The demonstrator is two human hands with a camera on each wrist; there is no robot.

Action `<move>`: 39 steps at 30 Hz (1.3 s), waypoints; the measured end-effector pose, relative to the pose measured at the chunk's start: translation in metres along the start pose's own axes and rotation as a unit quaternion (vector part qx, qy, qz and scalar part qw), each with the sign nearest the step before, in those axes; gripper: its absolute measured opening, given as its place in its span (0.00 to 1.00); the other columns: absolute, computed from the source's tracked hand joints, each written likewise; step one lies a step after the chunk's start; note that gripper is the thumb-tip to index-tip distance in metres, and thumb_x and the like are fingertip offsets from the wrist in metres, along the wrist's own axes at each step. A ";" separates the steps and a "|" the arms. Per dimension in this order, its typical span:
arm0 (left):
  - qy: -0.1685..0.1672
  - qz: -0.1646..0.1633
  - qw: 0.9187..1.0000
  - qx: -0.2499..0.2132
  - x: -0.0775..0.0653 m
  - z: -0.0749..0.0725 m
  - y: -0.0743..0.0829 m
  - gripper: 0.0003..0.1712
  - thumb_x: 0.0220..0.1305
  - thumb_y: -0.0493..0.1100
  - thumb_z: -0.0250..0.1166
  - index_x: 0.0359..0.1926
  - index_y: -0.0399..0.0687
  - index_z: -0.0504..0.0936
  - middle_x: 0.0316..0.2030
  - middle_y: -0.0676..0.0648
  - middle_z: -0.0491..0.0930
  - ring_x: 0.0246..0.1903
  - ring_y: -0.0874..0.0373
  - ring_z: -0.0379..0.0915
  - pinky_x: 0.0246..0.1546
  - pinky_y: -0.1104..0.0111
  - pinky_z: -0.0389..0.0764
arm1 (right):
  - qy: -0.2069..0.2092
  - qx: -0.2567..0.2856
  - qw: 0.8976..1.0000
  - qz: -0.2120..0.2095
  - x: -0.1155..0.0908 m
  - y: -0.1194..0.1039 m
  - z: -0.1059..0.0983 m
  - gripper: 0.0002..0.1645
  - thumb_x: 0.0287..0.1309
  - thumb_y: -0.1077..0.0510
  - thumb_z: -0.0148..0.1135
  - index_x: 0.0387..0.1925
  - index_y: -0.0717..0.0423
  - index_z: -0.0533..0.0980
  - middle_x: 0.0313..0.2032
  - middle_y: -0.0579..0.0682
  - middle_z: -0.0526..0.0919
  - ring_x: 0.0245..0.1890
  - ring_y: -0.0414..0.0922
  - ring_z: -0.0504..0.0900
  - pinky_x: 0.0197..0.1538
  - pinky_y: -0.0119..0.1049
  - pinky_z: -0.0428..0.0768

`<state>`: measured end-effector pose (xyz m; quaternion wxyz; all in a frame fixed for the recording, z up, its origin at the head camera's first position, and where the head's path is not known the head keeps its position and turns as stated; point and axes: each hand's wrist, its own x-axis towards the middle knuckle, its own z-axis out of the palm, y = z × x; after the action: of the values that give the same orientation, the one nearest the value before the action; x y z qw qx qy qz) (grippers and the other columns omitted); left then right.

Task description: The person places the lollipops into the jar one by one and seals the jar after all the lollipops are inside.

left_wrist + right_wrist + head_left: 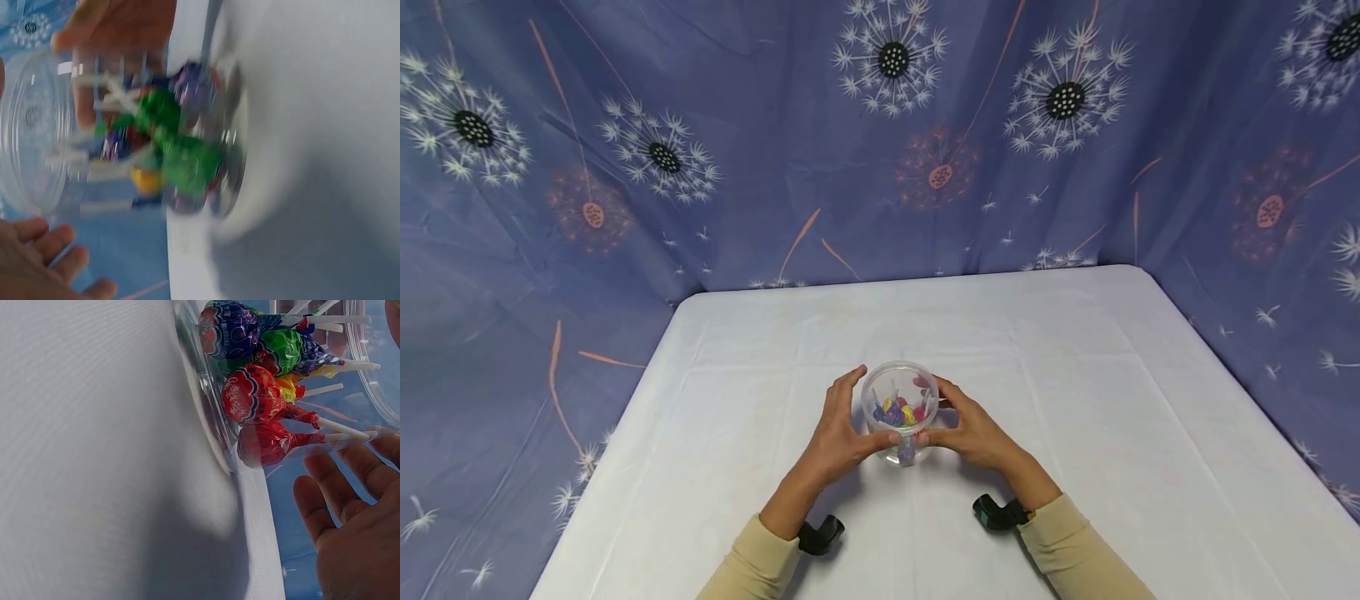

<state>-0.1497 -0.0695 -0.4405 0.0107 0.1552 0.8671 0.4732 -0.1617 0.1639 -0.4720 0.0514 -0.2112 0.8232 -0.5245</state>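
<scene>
A clear plastic jar [900,372] of wrapped lollipops [259,394] stands between both hands, its base at the white tabletop. Red, green, purple and yellow wrappers show through its wall, with the white sticks toward the jar's mouth. My right hand [973,429] holds the jar's right side, thumb at the near rim and fingers around the far side. On the left, the thumb of my left hand [835,433] touches the near rim. Its other fingers [53,244] are spread beside the jar, with a gap to the wall.
The table [760,350] is covered with a white cloth. Behind it and along its sides hangs a blue curtain [760,167] with dandelion prints. Each wrist carries a black camera mount, one left [822,535] and one right [997,512], low above the cloth.
</scene>
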 end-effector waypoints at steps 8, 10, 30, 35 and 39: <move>0.043 0.015 0.999 0.014 -0.001 0.012 0.003 0.56 0.42 0.57 0.76 0.69 0.52 0.56 0.67 0.46 0.59 0.67 0.50 0.55 0.67 0.46 0.61 | -0.003 -0.004 1.000 -0.004 0.001 0.002 -0.001 0.51 0.47 0.47 0.72 0.70 0.42 0.55 0.65 0.55 0.68 0.59 0.56 0.70 0.60 0.62 0.69; 0.028 0.012 1.000 0.002 0.000 0.010 0.002 0.56 0.42 0.57 0.76 0.69 0.55 0.56 0.68 0.47 0.58 0.67 0.50 0.54 0.67 0.45 0.61 | -0.003 -0.005 1.000 -0.007 0.001 0.002 -0.002 0.51 0.48 0.48 0.71 0.71 0.44 0.56 0.65 0.55 0.67 0.59 0.56 0.70 0.60 0.61 0.70; -0.178 0.063 0.981 -0.046 0.035 -0.028 -0.025 0.52 0.46 0.51 0.74 0.70 0.73 0.54 0.69 0.50 0.55 0.71 0.46 0.48 0.68 0.42 0.56 | -0.001 -0.004 1.000 -0.015 0.003 0.001 -0.004 0.51 0.45 0.48 0.72 0.70 0.48 0.58 0.64 0.52 0.68 0.57 0.55 0.72 0.59 0.60 0.71; -0.212 0.055 0.974 -0.049 0.042 -0.033 -0.029 0.51 0.48 0.49 0.73 0.70 0.74 0.54 0.70 0.51 0.54 0.72 0.47 0.48 0.70 0.44 0.55 | -0.005 -0.012 1.000 -0.007 0.003 0.002 -0.005 0.51 0.46 0.46 0.71 0.70 0.42 0.57 0.65 0.51 0.68 0.57 0.56 0.72 0.59 0.61 0.71; -0.212 0.068 0.974 -0.050 0.041 -0.035 -0.027 0.54 0.49 0.51 0.73 0.72 0.72 0.50 0.71 0.51 0.53 0.72 0.48 0.45 0.70 0.43 0.53 | -0.007 -0.018 1.000 -0.010 0.002 0.003 -0.005 0.50 0.48 0.47 0.71 0.70 0.43 0.57 0.65 0.51 0.68 0.58 0.56 0.72 0.60 0.60 0.72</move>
<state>-0.2013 -0.1009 -0.4384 0.1696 0.3100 0.8076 0.4722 -0.1659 0.1686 -0.4718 0.0479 -0.2240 0.8298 -0.5089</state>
